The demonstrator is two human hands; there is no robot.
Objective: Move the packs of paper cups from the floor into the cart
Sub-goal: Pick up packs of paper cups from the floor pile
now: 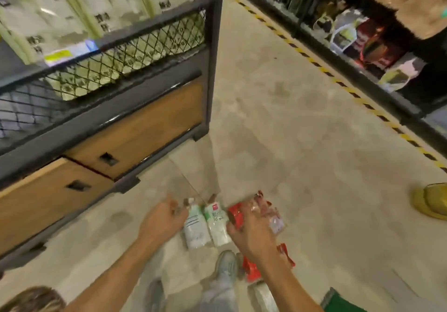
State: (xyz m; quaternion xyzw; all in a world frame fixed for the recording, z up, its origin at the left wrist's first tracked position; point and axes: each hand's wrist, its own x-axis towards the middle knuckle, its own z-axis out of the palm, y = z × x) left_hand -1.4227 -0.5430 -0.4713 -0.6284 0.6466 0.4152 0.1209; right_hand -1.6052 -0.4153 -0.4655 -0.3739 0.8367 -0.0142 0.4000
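Note:
Several packs of paper cups lie on the floor in front of my feet. Two white-and-green packs (196,227) (217,224) lie side by side. To their right are a red pack (235,215) and a clear-wrapped red pack (274,217). Another red pack (251,269) shows under my right forearm. My left hand (164,217) hangs just left of the white packs, fingers apart and holding nothing. My right hand (251,232) is spread over the red pack, fingers apart; the blur hides any contact. The black-framed mesh cart (214,45) stands to the upper left, with white packs inside.
The cart's lower front has wooden panels (145,123) with dark recessed handles. Dark shelves of goods (362,36) run along the right behind yellow-black floor tape (324,70). Another person's yellow shoe (433,203) is at the right edge. My grey shoe (227,265) is below the packs.

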